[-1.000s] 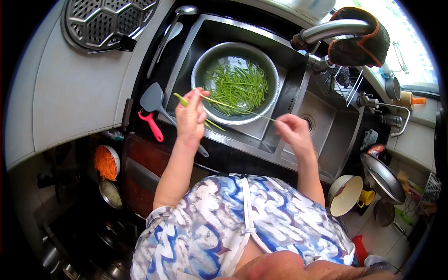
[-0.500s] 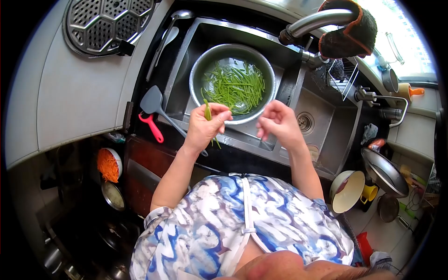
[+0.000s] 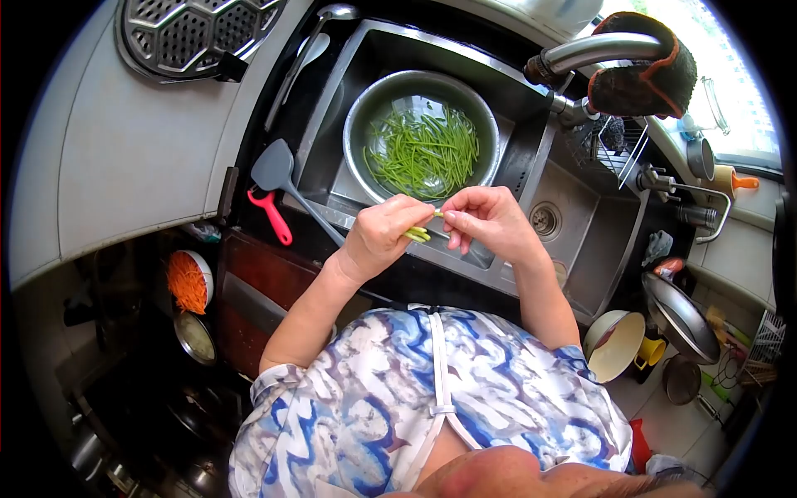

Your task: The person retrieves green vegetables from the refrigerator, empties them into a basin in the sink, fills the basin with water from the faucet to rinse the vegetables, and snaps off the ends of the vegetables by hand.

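Several green stems [image 3: 418, 235] stick out of my left hand [image 3: 380, 232], which is closed around them in front of the sink. My right hand [image 3: 488, 217] meets it from the right, thumb and forefinger pinching the tip of a stem at the near rim of the bowl. That metal bowl [image 3: 355, 124] stands in the left basin of the sink. Inside it, many cut green stems [image 3: 432, 153] lie in a loose heap, apparently in water.
Left of the sink lie a grey spatula [image 3: 272, 166], a red-handled peeler [image 3: 274, 220] and a ladle [image 3: 339, 12]. A faucet [image 3: 606, 51] draped with a dark cloth arches over the right basin [image 3: 573, 241]. Shredded carrot [image 3: 186, 282] fills a bowl at lower left.
My hands were apart and have come together at the bowl's near rim. The stems in my left hand have turned from upright to nearly level. My right hand now pinches a stem tip.
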